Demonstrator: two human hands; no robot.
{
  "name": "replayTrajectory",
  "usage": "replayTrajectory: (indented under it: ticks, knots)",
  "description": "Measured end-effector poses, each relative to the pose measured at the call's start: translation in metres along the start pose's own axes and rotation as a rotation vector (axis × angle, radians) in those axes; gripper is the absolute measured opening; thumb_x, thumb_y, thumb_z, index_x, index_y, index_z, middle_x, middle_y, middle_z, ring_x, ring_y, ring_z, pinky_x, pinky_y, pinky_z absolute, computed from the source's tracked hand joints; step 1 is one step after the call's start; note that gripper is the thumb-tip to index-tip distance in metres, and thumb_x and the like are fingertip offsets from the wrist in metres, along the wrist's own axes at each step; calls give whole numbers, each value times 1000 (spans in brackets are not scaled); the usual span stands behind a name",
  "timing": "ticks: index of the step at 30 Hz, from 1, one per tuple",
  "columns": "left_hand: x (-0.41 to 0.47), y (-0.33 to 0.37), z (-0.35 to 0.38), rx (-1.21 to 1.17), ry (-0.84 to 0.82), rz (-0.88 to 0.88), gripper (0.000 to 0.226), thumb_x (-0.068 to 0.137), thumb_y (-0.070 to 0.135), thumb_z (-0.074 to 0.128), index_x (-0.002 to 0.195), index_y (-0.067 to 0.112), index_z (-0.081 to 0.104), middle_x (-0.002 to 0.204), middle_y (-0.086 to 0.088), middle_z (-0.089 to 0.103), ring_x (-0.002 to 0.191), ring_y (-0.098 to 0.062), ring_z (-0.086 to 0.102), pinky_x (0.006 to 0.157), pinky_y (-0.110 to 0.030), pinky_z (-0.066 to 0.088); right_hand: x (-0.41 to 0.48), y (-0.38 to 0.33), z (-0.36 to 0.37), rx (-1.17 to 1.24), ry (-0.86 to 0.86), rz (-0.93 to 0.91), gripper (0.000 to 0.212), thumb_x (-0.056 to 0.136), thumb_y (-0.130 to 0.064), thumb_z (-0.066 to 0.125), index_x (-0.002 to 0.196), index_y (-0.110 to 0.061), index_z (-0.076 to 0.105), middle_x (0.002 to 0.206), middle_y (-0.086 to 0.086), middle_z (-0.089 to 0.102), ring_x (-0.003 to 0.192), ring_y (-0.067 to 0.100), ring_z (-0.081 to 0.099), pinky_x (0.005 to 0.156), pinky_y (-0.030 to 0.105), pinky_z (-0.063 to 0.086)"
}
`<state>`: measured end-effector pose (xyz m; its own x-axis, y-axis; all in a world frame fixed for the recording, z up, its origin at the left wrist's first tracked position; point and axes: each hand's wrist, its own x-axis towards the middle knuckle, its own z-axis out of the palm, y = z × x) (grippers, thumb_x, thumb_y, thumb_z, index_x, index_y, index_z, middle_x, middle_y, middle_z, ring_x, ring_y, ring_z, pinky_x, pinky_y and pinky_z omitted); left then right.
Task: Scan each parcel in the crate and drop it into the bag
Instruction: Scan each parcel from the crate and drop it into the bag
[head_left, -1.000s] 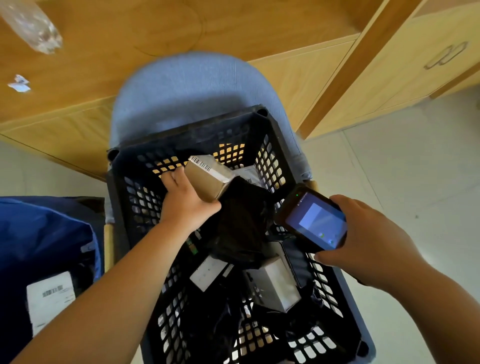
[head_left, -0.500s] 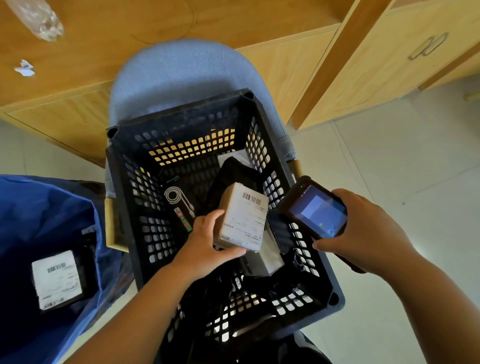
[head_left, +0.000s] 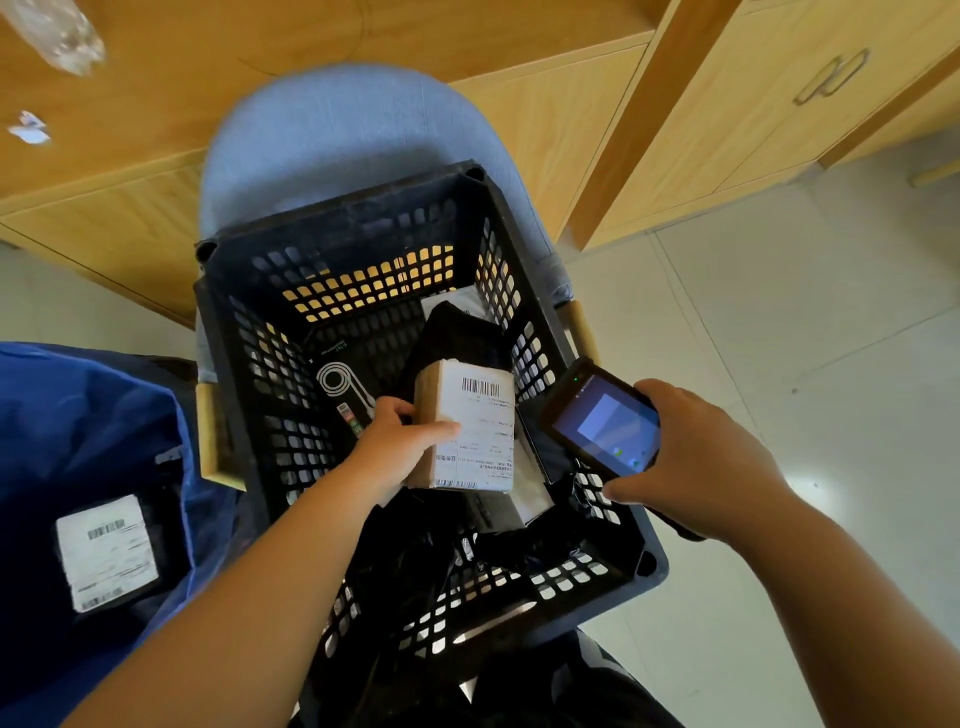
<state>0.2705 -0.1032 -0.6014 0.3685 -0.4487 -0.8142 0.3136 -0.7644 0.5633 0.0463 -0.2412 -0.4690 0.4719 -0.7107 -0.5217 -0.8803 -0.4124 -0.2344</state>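
Above the crate (head_left: 332, 260), the left hand (head_left: 400, 447) grips a labelled box (head_left: 467, 426) label-up; beside it, the right hand (head_left: 696, 457) clasps the scanner (head_left: 602, 421).

We find the crate (head_left: 363, 249) resting on a chair (head_left: 332, 124) before the cabinets (head_left: 753, 104). The bag (head_left: 93, 415) stands left of the crate, one labelled parcel (head_left: 106, 551) inside. Further parcels (head_left: 457, 332) lie in the crate.
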Motion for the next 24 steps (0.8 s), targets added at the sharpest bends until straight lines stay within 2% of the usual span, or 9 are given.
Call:
replayTrajectory:
  ticks: [2,4,6,8,10,13,15,18,24]
  knots:
    - [-8,-2,-5,-26,58,57,73,72,28,81,126,21,33,108,-2,60,93,-19,63,66,-34,56,-1,-4,-1,-13,-11,-15,73,54,-51,77,113,-31,41,93,-10,50,77,14,53,67,38,53]
    - [-17,-3,-12,-49,146,157,85,70,26,82,137,21,30,115,3,57,102,-17,60,76,-31,53,-1,-10,-2,-16,-15,-42,71,53,-50,77,111,-30,41,93,-10,50,77,13,53,67,37,53]
    - [-28,-1,-20,-63,242,250,83,69,24,84,136,20,35,117,8,54,104,-11,57,74,-22,48,-1,-19,-4,-22,-15,-73,69,53,-50,77,108,-30,41,92,-10,50,76,13,53,66,36,53]
    - [-36,2,-30,-56,333,330,75,67,22,85,127,25,41,116,12,52,104,-6,54,79,-22,47,0,-28,-7,-37,-8,-107,68,53,-50,77,107,-30,41,91,-11,50,75,13,52,64,35,52]
    - [-44,5,-41,-25,393,376,73,65,22,86,123,24,41,120,12,50,110,-7,52,87,-26,49,2,-38,-10,-47,-6,-139,71,52,-50,77,109,-28,42,92,-10,50,76,14,52,62,33,50]
    - [-50,9,-56,11,455,360,98,62,27,87,142,19,31,142,-1,37,125,-16,46,102,-40,44,4,-52,-15,-62,-12,-189,80,52,-52,79,117,-27,42,95,-9,49,77,14,51,62,32,47]
    - [-52,10,-62,5,491,373,103,60,29,88,143,19,29,144,-3,36,126,-18,46,104,-44,44,5,-60,-17,-78,-31,-223,88,52,-54,79,124,-26,39,100,-8,49,80,14,49,66,32,48]
    - [-53,9,-66,2,522,402,101,57,31,88,141,20,33,142,-3,41,125,-16,47,102,-40,44,5,-67,-20,-86,-40,-253,83,50,-55,80,118,-25,42,95,-8,47,81,15,51,69,34,52]
    - [-52,6,-67,-39,515,428,98,56,35,88,138,24,36,140,-1,43,121,-13,48,98,-35,46,4,-73,-22,-98,-78,-252,83,51,-54,82,116,-24,41,98,-7,50,84,15,53,73,35,54]
